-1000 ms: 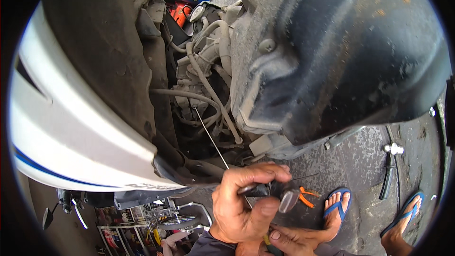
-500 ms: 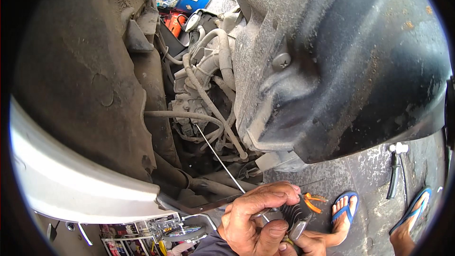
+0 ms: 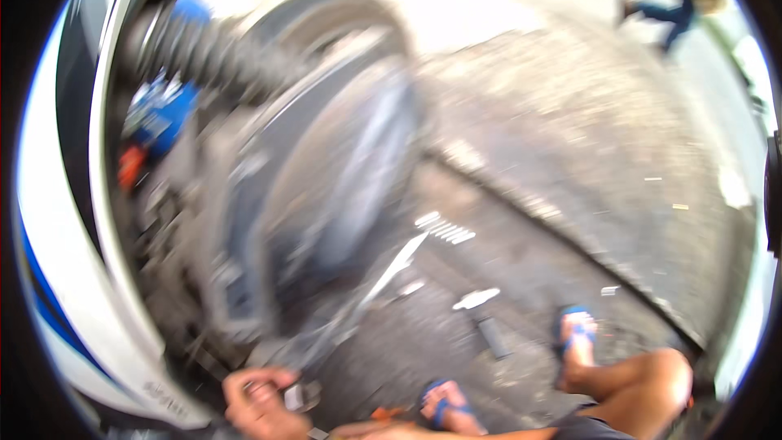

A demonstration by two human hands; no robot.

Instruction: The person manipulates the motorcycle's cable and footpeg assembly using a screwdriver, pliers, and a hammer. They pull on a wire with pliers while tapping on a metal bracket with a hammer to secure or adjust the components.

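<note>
My left hand (image 3: 265, 407) is at the lower left, fingers curled, with a small silvery piece (image 3: 297, 396) showing at them. Blur hides what kind of thing it is. My right hand (image 3: 371, 430) lies low at the bottom edge, partly cut off and smeared, so its fingers do not show. Just above it is an orange-handled tool (image 3: 386, 413) on the ground. Over both hands stand a motorbike's dusty mechanical parts (image 3: 163, 220) and a large dark curved mudguard (image 3: 342, 171), both blurred.
A white and blue body panel (image 3: 69, 261) runs down the left, beside a coil spring (image 3: 195, 45). A tool with a dark grip (image 3: 491, 336) and a row of pale strips (image 3: 445, 227) lie on the floor. Feet in blue flip-flops (image 3: 579, 330) stand right. A distant person (image 3: 672, 18) is upper right.
The view has swung right, away from the engine, and blurred. My hands now appear farther left and lower. The thin metal rod running from the engine to my left hand no longer shows clearly.
</note>
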